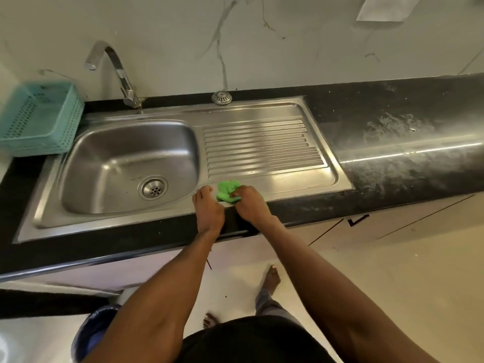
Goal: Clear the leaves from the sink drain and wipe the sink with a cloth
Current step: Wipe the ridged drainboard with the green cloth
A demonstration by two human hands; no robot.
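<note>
A steel sink with a ribbed drainboard is set in a black counter. Its round drain shows no leaves. A crumpled green cloth lies on the sink's front rim, just right of the basin. My right hand is closed on the cloth's right side. My left hand rests on the rim beside the cloth, fingers together, holding nothing.
A chrome tap stands behind the basin. A teal perforated basket sits at the left, and a metal strainer cap lies behind the drainboard. The counter to the right is dusty. A blue bin stands on the floor.
</note>
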